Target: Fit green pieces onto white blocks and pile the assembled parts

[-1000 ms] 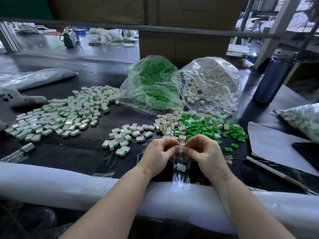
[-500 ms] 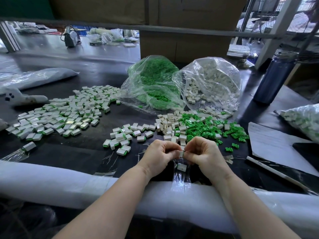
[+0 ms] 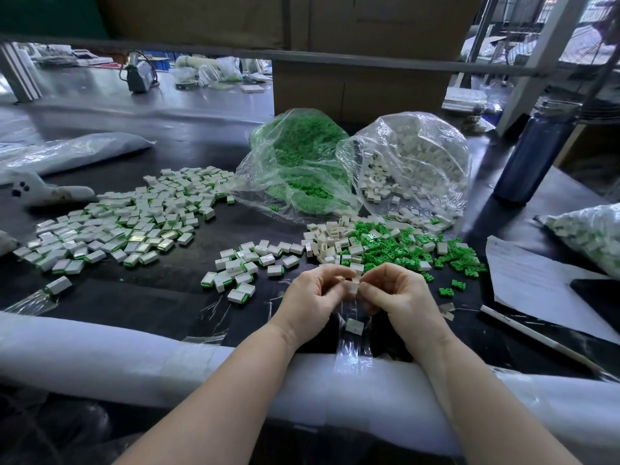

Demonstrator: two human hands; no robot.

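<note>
A small white rectangular plastic block [image 3: 354, 286] sits pinched between both hands just above the table's near edge — left hand [image 3: 313, 298] and right hand [image 3: 397, 294] each curled round it. Any green piece is hidden. A skewed press could jam the hard, slick clip. At 12 o'clock lie loose green pieces [image 3: 385, 251]; at 10 o'clock, the glossy assembled pile [image 3: 114, 223].

assembled parts [image 3: 110, 226] left | loose pieces [image 3: 385, 245] centre, before two bags [image 3: 352, 169] | bottle [image 3: 533, 159] right
</note>
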